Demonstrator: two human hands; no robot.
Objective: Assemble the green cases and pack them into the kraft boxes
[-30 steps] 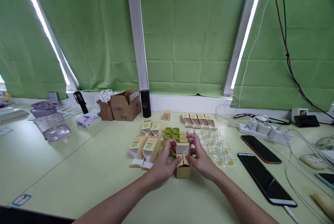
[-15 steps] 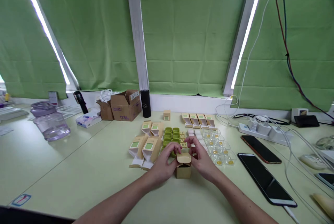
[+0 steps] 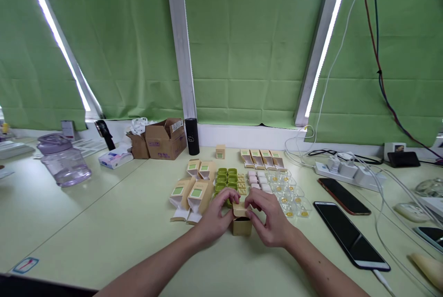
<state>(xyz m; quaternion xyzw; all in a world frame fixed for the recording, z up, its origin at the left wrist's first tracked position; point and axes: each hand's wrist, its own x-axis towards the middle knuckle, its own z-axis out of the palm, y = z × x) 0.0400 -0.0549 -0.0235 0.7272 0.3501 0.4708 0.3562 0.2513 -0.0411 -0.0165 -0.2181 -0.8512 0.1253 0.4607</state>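
A small brown cardboard box (image 3: 242,227) stands on the table before me, its lid flap partly folded over. From the left side, my left hand (image 3: 215,217) grips the box with fingers bent around its top edge. My right hand (image 3: 269,218) pinches the lid flap between thumb and fingers. Just beyond are green square cups (image 3: 222,178), small yellow pieces (image 3: 241,185), pale pink and white pieces (image 3: 253,180) and clear plastic pieces with yellow centres (image 3: 285,200). Flattened brown boxes with green labels (image 3: 200,191) lie left of the cups. The inside of the held box is hidden.
More folded boxes (image 3: 262,159) lie in a row at the back, near one closed box (image 3: 220,151). To the right are two phones (image 3: 349,237), a power strip (image 3: 349,174) and cables. A water jug (image 3: 64,160), large carton (image 3: 166,140) and black cylinder (image 3: 192,136) stand left.
The lid flap has folded lower toward the box opening. My right hand has shifted, its thumb now on the flap's near edge. My left hand stays at the box's left side.
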